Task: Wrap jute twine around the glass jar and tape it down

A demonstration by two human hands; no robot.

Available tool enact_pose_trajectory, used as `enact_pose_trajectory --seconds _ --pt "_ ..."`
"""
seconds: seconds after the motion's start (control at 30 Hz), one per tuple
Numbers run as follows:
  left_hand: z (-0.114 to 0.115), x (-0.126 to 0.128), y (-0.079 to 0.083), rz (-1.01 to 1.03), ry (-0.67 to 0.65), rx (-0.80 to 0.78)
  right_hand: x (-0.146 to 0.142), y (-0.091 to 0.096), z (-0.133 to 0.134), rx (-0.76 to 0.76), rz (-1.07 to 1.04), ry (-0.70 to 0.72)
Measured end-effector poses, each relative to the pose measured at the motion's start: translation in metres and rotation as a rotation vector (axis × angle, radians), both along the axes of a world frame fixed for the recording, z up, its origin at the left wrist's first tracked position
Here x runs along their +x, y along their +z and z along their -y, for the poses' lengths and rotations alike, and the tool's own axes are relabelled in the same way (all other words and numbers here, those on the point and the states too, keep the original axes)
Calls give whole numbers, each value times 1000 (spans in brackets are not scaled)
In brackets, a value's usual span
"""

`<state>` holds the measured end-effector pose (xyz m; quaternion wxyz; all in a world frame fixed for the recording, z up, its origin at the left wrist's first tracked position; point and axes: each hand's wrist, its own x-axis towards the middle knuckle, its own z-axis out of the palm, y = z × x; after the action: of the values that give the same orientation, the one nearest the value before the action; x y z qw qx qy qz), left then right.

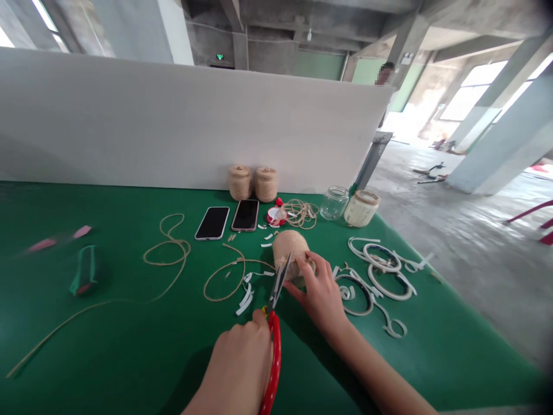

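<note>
The left hand [239,360] reaches in from the near left, back of the hand up, its fingers curled around the red-handled scissors [276,340]; some of them are hidden beneath. The blades point far, overlapping the twine-wrapped jar [290,245] in this view; whether they touch it I cannot tell. The right hand [324,291], its forearm slanting in from the near right, grips that jar with the thumb at its near side and the other fingers spread over its right side. The jar lies tilted near the middle of the worktop [138,346].

The worktop is covered in green, with a white panel [194,121] along its far edge. Beyond are concrete pillars and beams, bright windows [479,86] at far right, a grey floor [432,213] and a person [384,75] partly behind the panel.

Two wrapped cylinders [240,183] stand by the panel, with two phones [212,223] to the near left. One clear jar [334,204] and one cream-covered jar [362,209] stand at far right. Three tape rings [360,313] lie right of the hands; one twine bundle [302,214] lies beyond the gripped jar.
</note>
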<state>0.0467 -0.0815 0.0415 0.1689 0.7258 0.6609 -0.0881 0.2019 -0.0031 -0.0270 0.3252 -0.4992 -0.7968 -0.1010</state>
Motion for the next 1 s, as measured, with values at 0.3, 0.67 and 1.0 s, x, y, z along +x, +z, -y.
enact_pose_trajectory --seconds 0.3,0.67,1.0 --pt "-2 12 -2 -18 23 40 -3 -1 -1 8 17 -21" --pt "-6 23 0 -2 58 54 -2 -1 0 -17 50 -33" --pt "-8 26 -3 -10 40 100 -3 -1 1 -2 46 -27"
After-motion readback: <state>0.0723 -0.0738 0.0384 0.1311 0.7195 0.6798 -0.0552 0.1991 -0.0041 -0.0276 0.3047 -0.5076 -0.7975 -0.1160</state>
